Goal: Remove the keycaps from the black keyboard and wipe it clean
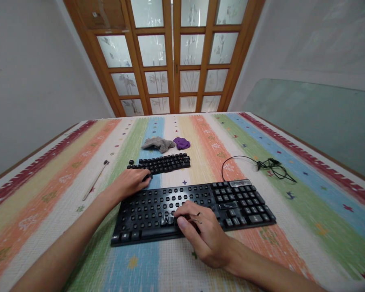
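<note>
A black keyboard (158,205) lies on the striped cloth, with most keycaps off its main section and bare switches showing. My right hand (205,235) rests over its lower middle. Thumb and forefinger are pinched together there, largely hiding what is between them; a thin wire-like glint (197,221) shows by the fingers. My left hand (132,182) is beyond the keyboard's far left corner, fingers curled closed around a dark keycap (148,177). Just past it, loose black keycaps (167,163) stand in rows on the cloth. One single keycap (131,162) sits at their left.
A thin stick-like brush (95,181) with a dark head lies at left. Behind the keycaps are a crumpled grey cloth (157,144) and a purple lump (181,143). The keyboard's cable (272,165) is bundled at right. Wood-framed glass doors (173,61) stand beyond the table.
</note>
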{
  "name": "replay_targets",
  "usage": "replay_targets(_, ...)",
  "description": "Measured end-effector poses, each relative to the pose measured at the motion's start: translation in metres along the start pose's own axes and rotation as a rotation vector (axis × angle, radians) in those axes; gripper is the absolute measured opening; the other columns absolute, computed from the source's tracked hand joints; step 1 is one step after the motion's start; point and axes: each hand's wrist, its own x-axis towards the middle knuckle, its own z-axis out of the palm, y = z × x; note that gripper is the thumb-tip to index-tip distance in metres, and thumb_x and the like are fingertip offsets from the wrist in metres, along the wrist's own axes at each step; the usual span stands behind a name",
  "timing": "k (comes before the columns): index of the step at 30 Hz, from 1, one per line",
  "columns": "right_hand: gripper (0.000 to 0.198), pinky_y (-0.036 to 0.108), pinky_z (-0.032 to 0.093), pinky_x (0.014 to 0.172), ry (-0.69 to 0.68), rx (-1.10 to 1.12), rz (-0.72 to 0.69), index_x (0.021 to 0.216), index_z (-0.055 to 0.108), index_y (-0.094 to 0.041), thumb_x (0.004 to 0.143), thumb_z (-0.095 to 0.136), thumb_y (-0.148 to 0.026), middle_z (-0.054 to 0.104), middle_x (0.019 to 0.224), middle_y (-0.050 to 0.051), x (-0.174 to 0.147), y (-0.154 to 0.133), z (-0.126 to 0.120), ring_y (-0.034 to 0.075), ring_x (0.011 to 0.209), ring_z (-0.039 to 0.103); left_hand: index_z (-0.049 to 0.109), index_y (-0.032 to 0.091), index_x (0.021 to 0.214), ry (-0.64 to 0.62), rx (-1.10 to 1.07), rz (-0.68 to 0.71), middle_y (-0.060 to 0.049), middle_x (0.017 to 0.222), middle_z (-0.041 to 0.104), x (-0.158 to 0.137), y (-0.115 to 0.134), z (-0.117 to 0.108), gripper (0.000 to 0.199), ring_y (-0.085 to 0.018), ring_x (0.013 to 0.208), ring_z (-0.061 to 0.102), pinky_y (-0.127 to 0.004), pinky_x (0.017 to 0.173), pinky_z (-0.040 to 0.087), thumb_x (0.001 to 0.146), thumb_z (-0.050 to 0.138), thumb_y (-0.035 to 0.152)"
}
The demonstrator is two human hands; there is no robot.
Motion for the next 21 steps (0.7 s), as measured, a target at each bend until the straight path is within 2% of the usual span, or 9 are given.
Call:
replay_targets(5,0.019,0.027,0.044,0.064,-0.020,0.006,0.023,0.092,0.061,-0.011,0.096,0.043,-0.017,0.059,0.074,0.005,-0.0018,0.0011,-0.0002,0.014,0.067,0.055,0.066,0.014,0.101,-0.015,0.021,-0.009,-0.006,0.075,0.068,0.0008,0.0024,-0.0019,0.027,-0.019,0.067,0.064,-0.027,0.061,0.045,0.094,0.045,0.030)
replay_targets(14,0.018,0.027,0.043,0.064,-0.021,0.016,0.023,0.093,0.060,-0.013,0.096,0.044,-0.018,0.059,0.075,0.004,-0.0021,0.0028,0.0014,0.014,0.067,0.055,0.065,0.015,0.102,-0.054,0.053,-0.027,-0.010,0.089,0.072,0.0000,0.0005,0.0023,0.026,-0.021,0.076,0.068,-0.030,0.067,0.048,0.096,0.045,0.030)
replay_targets(21,0.018,0.027,0.044,0.064,-0.032,0.021,0.015,0.094,0.060,-0.013,0.096,0.044,-0.019,0.061,0.076,0.005,-0.0040,0.0030,0.0022,0.015,0.068,0.056,0.066,0.014,0.101,-0.061,0.063,-0.042,-0.011,0.091,0.073,-0.0008,0.0013,0.0029,0.026,-0.024,0.079,0.070,-0.032,0.068,0.051,0.096,0.046,0.030)
